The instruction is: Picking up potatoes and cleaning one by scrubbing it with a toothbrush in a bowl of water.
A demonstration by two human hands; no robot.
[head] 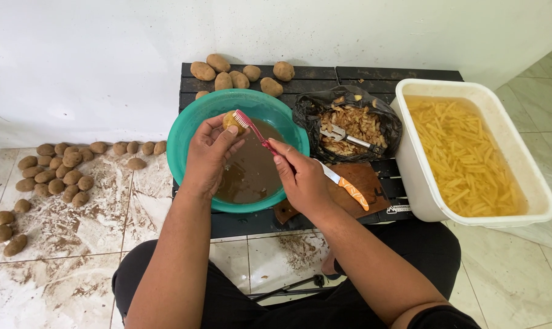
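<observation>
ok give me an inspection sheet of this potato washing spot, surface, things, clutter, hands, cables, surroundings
surface: low black slatted table, dirt smears on the tiled floor.
job's things: small potato held over a teal bowl of brown water; red toothbrush on it.
clutter: black bag of peelings with a peeler; orange-handled knife on a wooden board; white tub of cut potato strips in water.
grippers: left hand holds the potato; right hand holds the toothbrush.
cables: nothing seen.
surroundings: white wall; loose potatoes on the floor and on the table's far edge.
</observation>
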